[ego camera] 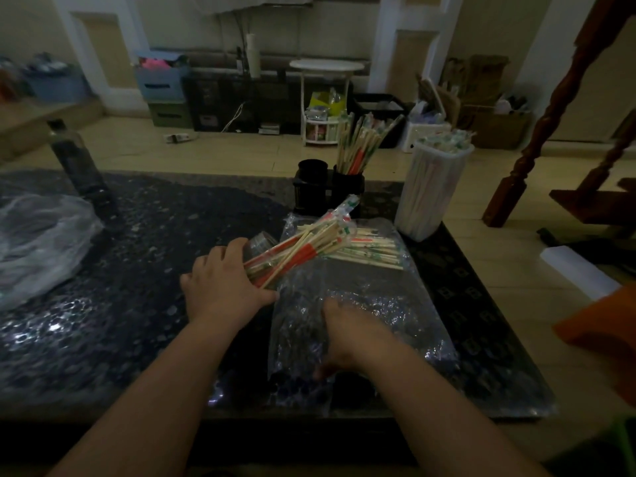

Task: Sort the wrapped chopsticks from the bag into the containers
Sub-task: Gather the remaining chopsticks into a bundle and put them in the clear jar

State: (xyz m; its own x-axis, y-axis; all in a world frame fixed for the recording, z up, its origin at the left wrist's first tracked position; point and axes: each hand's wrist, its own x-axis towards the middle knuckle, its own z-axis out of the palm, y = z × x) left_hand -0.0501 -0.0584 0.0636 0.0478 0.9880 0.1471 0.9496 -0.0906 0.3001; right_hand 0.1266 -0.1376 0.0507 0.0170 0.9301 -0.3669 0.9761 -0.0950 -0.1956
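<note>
Your desk [144,256] is dark and speckled. On it you have a clear bag [371,280] front right, crumpled plastic [38,242] left, and a black twin holder [311,191], tall white container [430,191] and dark bottle [79,166] at the back.

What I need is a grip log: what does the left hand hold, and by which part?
Left hand grips the wrapped chopstick bundle by its near ends.

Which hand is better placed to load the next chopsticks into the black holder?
Left. The left hand grips a bundle of red-wrapped chopsticks aimed toward the black holder, which holds matching ones. The right hand is down on the plastic bag, carrying no chopsticks.
</note>
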